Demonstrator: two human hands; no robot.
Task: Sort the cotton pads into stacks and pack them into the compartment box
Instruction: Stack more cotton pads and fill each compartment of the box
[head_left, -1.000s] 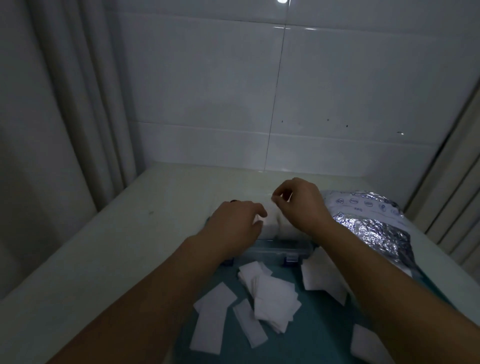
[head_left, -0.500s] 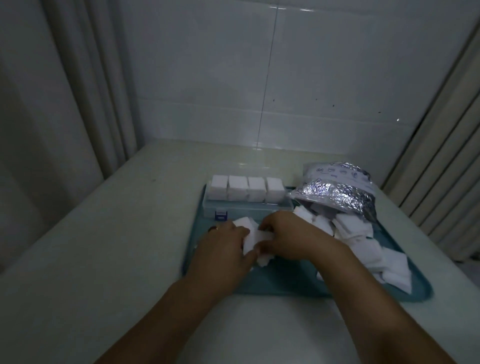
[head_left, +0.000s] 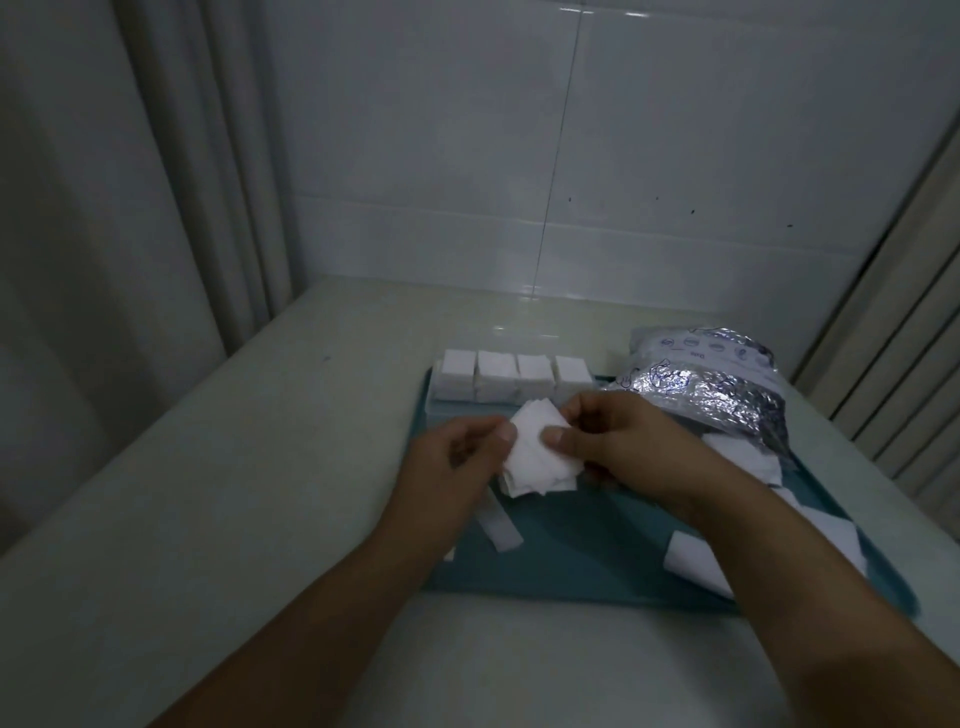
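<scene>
Both my hands hold a loose bunch of white square cotton pads (head_left: 535, 457) above the teal tray (head_left: 571, 566). My left hand (head_left: 457, 462) pinches the bunch at its left edge, and my right hand (head_left: 618, 441) grips its right side with the thumb on top. Behind the hands stands the clear compartment box (head_left: 441, 408), with several white pad stacks (head_left: 514, 376) in a row rising above its rim. Loose pads (head_left: 691, 558) lie on the tray's right side, and one strip-like pad (head_left: 498, 530) lies under my left hand.
A crinkled silver foil bag (head_left: 711, 384) lies at the tray's back right, partly over loose pads. The tray sits on a pale counter (head_left: 234, 493) against a white tiled wall. Curtains hang on the left and right.
My hands came back from the box's stacks to the tray, gathered loose pads, and now hold the bunch raised slightly. The view has pulled back and tilted.
</scene>
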